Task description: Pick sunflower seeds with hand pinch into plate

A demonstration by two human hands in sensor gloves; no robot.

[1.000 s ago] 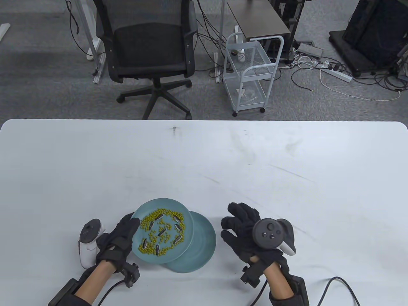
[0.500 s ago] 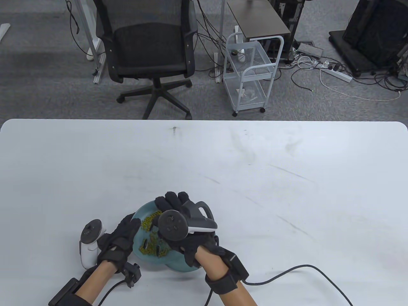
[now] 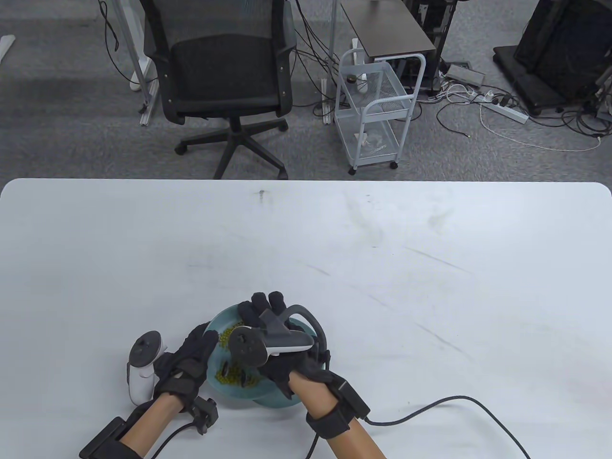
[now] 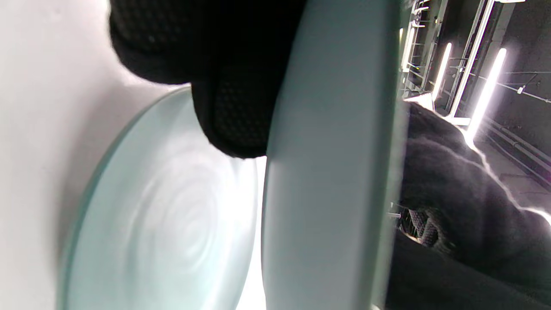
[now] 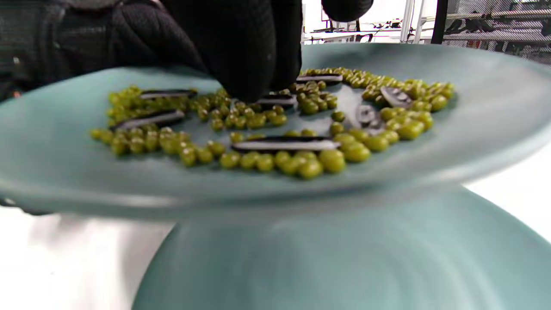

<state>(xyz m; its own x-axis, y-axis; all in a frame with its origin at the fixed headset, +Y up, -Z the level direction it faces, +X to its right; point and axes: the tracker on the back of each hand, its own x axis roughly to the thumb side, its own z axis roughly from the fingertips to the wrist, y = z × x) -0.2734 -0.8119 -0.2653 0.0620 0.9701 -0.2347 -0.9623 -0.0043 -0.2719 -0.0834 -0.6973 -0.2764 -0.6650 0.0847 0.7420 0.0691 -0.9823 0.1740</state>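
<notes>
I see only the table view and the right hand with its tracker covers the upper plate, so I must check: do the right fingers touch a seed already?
Observer: In the right wrist view the black gloved right fingertips press down among the small green beans, right by a striped black sunflower seed; whether it is pinched is hidden.
Operator: Is the round teal upper plate lifted?
Observer: Yes, the upper plate hangs clear above the second round teal plate.
Operator: How does the left hand hold it?
Observer: In the left wrist view a left finger lies under the upper plate.
</notes>
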